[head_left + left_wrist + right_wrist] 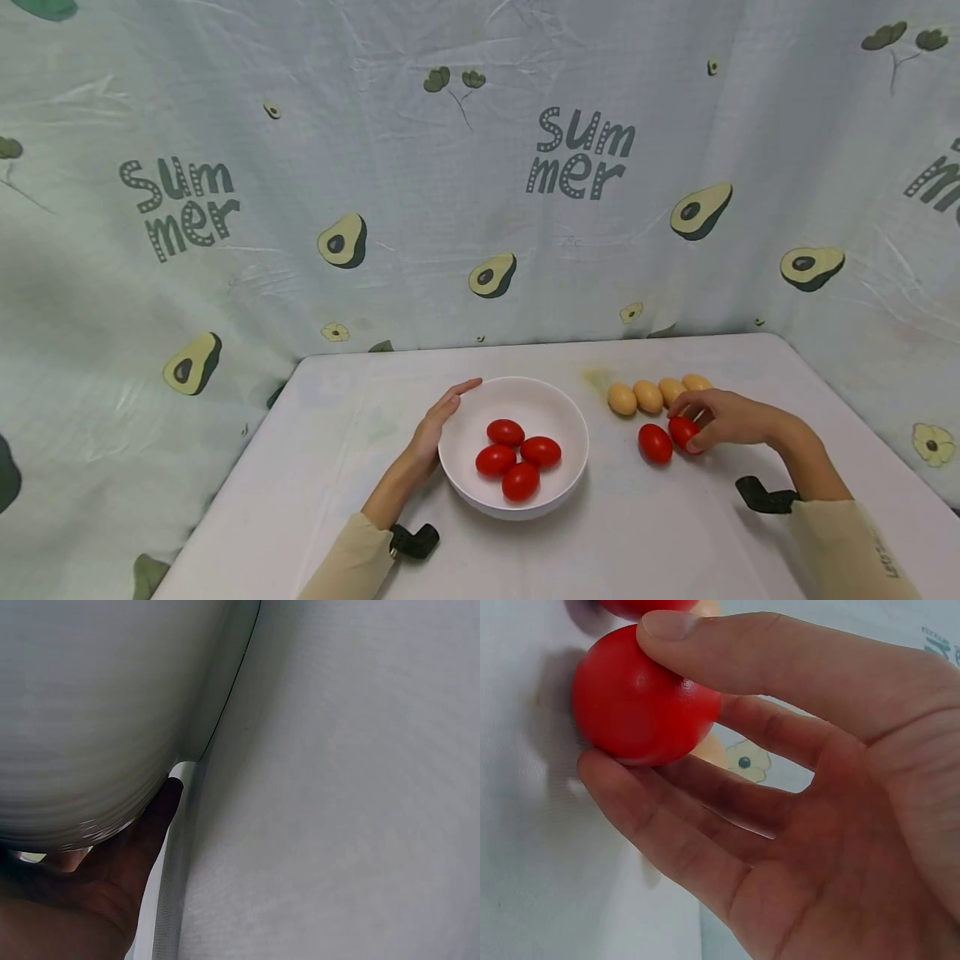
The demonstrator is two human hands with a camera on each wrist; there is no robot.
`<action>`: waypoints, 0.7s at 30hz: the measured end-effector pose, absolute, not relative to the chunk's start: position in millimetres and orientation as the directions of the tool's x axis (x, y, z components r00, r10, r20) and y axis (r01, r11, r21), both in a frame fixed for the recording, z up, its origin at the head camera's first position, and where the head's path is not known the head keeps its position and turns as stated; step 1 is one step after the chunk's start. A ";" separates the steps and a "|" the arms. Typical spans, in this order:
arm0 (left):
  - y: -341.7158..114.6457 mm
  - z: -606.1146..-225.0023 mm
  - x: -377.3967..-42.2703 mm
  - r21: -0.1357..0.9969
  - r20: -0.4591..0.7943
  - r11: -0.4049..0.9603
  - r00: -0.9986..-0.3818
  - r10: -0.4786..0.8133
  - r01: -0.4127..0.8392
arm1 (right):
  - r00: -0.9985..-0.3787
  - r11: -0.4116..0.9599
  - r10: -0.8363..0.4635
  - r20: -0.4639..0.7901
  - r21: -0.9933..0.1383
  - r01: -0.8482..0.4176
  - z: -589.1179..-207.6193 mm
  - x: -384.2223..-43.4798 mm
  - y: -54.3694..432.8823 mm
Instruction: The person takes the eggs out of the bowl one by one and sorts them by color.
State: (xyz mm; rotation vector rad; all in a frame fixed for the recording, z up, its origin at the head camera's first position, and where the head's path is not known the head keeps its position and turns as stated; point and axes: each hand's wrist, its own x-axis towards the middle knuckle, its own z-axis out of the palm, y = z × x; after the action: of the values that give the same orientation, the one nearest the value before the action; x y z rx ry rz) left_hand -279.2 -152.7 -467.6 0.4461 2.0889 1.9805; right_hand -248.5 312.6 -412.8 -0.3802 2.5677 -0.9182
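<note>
A white bowl (510,510) holds several red eggs (521,482). Against the bowl's left side rests my left hand (432,423), its fingers stretched along the outer wall; the left wrist view shows a finger (154,821) touching the curved underside. On the right of the table, my right hand (731,419) grips a red egg (683,432) between thumb and fingers. The right wrist view shows this egg (634,701) with the thumb on top and the other fingers around its far side and below. Just left of it lies another red egg (655,444).
A row of yellow-orange eggs (648,397) lies behind the right hand, partly covered by it. All this is on a white-covered table (360,442). A patterned cloth (420,167) hangs behind and beside the table. Each wrist wears a black camera mount (415,542).
</note>
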 end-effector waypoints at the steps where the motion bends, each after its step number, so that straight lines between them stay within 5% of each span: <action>1: -152.8 -467.3 -279.1 0.997 0.043 0.043 -0.928 0.370 0.064 | -0.888 0.748 -0.376 -0.266 -0.652 -0.122 -412.8 -248.7 311.9; 21: -154.4 -467.9 -279.7 0.996 0.057 0.037 -0.917 0.394 0.078 | -0.882 0.749 -0.395 -0.257 -0.645 -0.148 -413.2 -249.3 303.7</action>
State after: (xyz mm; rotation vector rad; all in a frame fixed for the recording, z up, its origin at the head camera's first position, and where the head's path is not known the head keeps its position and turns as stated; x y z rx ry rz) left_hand -279.7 -154.4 -467.9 0.4862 2.0787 1.9717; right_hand -249.3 303.7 -413.2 -0.4160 2.5692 -0.9022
